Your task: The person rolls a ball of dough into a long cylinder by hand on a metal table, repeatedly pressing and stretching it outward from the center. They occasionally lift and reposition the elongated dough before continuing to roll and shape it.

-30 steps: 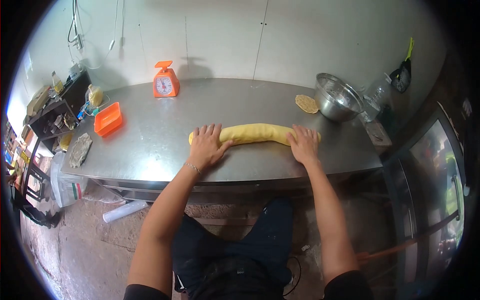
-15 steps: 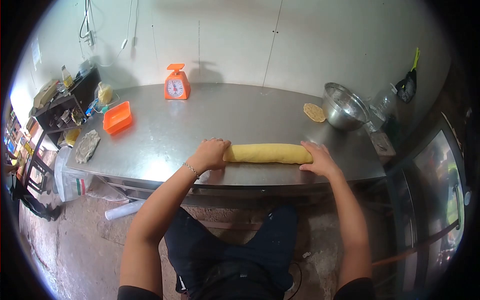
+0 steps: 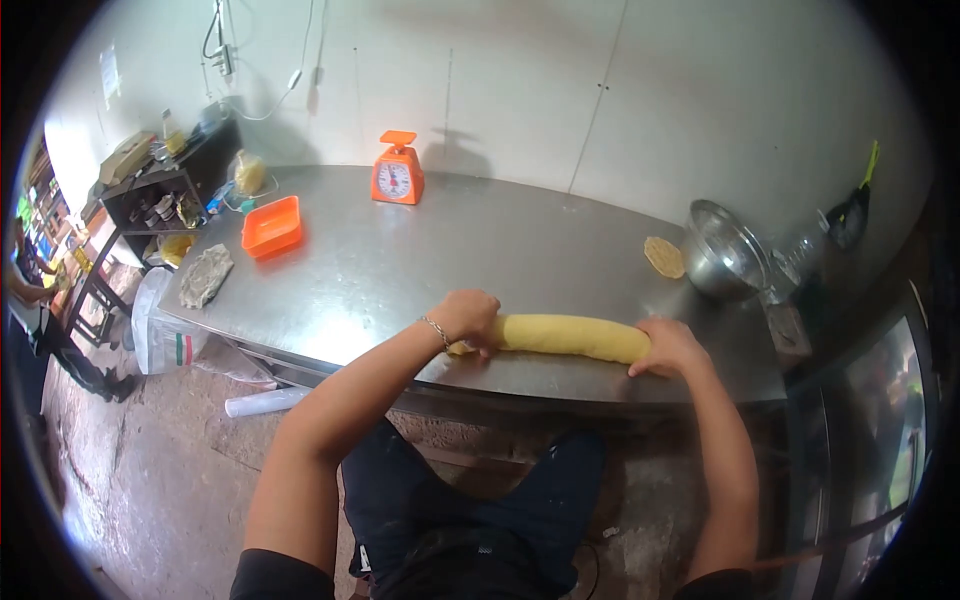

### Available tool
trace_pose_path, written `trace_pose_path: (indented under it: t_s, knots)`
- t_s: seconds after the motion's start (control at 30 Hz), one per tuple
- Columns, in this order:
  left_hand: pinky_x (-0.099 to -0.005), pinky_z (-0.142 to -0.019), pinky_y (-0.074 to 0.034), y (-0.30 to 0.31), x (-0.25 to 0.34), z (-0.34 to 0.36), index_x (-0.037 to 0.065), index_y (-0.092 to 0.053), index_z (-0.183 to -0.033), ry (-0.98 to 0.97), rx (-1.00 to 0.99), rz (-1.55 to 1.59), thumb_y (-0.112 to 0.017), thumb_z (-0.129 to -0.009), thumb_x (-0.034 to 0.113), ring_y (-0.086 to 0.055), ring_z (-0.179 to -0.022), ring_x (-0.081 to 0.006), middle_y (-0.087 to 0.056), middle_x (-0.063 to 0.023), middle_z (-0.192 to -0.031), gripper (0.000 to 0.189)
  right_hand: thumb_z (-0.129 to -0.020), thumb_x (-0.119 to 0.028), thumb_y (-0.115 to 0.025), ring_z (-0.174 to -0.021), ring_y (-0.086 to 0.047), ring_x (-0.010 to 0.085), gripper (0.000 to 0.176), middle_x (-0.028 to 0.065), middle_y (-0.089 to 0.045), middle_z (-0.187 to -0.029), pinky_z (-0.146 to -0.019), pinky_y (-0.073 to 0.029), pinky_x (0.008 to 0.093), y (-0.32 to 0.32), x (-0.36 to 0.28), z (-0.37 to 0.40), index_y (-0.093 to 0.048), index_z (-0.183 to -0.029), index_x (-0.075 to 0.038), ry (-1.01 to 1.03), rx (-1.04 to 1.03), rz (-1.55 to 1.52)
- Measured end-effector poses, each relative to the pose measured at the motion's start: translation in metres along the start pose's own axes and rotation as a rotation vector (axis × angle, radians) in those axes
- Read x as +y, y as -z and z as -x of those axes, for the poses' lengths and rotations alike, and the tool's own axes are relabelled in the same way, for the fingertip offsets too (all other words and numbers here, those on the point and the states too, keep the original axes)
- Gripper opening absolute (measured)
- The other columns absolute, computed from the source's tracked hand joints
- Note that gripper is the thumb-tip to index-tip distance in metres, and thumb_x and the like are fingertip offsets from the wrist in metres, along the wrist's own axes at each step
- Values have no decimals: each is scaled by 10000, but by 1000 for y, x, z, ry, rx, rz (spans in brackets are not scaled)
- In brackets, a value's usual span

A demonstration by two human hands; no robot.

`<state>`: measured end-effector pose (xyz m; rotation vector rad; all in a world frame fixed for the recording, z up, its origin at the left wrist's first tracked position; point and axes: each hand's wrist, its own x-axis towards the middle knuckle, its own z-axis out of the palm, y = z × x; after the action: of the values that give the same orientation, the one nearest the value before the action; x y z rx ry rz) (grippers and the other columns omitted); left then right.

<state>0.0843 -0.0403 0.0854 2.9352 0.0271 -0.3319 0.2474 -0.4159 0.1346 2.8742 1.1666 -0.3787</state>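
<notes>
A long, thick roll of yellow dough lies crosswise near the front edge of the steel table. My left hand, with a bracelet at its wrist, is closed around the roll near its left end. A small bit of dough pokes out on the left below that hand, and some of its fingers are hidden. At the other end, my right hand cups the tip of the roll, thumb on the near side and fingers over the top.
On the steel table stand an orange scale, an orange tray, a crumpled grey cloth and a metal bowl beside a flat tan disc. A glass-fronted cabinet is at right. Far left, another person stands.
The view has tilted and turned slightly left. My left hand has shifted from the roll's left tip a little inward, leaving some dough showing beyond it. My right hand remains at the right end.
</notes>
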Motion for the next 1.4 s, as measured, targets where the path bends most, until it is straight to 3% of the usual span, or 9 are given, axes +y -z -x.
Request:
trace_pose_path:
  t_s: [0.13, 0.23, 0.4, 0.6, 0.73, 0.9, 1.03, 1.2, 1.4]
  knots:
    - [-464, -953, -636, -24, -12, -12, 4, -767, -1053, -113, 151, 13, -1017, -582, 372, -786, -1063, -369, -801, -216, -1071, 648, -580, -422, -1053, -1175, -704, 403, 763, 189, -744, -1185, -1006, -567, 484, -27, 15, 3, -750, -1161, -31, 217, 311, 79]
    - [-467, -943, -639, -19, -6, -13, -4, -762, -1066, -89, 101, 65, -1002, -587, 323, -786, -1061, -373, -797, -225, -1095, 627, -587, -418, -1060, -1131, -709, 396, 781, 171, -731, -1135, -989, -564, 476, -36, 25, -2, -716, -1173, -34, 25, 142, -240]
    - [-449, -887, -651, 4, 1, -18, -32, -768, -1124, -12, -125, 220, -955, -631, 263, -793, -1018, -365, -805, -221, -1066, 605, -596, -401, -1062, -1170, -723, 395, 797, 199, -759, -1207, -998, -568, 478, -23, 20, -3, -688, -1195, -30, -12, 54, -223]
    - [-419, -784, -645, 18, -2, -20, -52, -807, -949, 86, -528, 532, -932, -723, 216, -796, -830, -267, -799, -128, -841, 372, -639, -364, -1051, -1098, -768, 350, 802, 174, -810, -1144, -976, -590, 437, -30, 44, -29, -709, -1278, -22, 42, -83, -268]
    - [-418, -671, -628, 27, 1, -7, -32, -801, -874, 154, -582, 659, -899, -796, 167, -781, -753, -244, -772, -115, -778, 235, -702, -345, -1026, -1112, -763, 291, 781, 153, -821, -1197, -996, -575, 403, -1, 32, -41, -729, -1341, -10, -48, -416, -402]
    - [-468, -669, -627, -10, -21, -34, -1, -794, -946, 68, -648, 620, -899, -787, 177, -743, -740, -274, -741, -122, -834, 261, -758, -286, -1004, -1115, -754, 224, 670, 111, -826, -1196, -1008, -571, 378, 6, 29, -37, -760, -1313, -1, 24, -388, -468]
    - [-427, -659, -621, 15, -10, -15, -14, -803, -910, 70, -482, 325, -890, -776, 195, -772, -741, -272, -774, -155, -832, 264, -769, -308, -978, -1121, -761, 290, 669, 145, -820, -1214, -1015, -571, 407, 18, 30, -40, -752, -1336, -34, -6, -474, -409]
    - [-467, -723, -632, 47, -14, 14, 19, -826, -971, -142, -241, -133, -917, -745, 225, -786, -798, -322, -799, -158, -894, 319, -701, -370, -984, -1128, -760, 424, 594, 216, -802, -1116, -939, -605, 519, 79, -13, -28, -753, -1167, -85, 231, -141, 297]
    - [-509, -876, -625, 96, -94, 56, 121, -793, -1149, -216, 78, -270, -974, -731, 247, -792, -982, -373, -810, -151, -989, 473, -737, -319, -972, -1061, -751, 399, 591, 139, -758, -1086, -888, -597, 538, 136, -53, -3, -650, -1184, -104, 335, 206, 436]
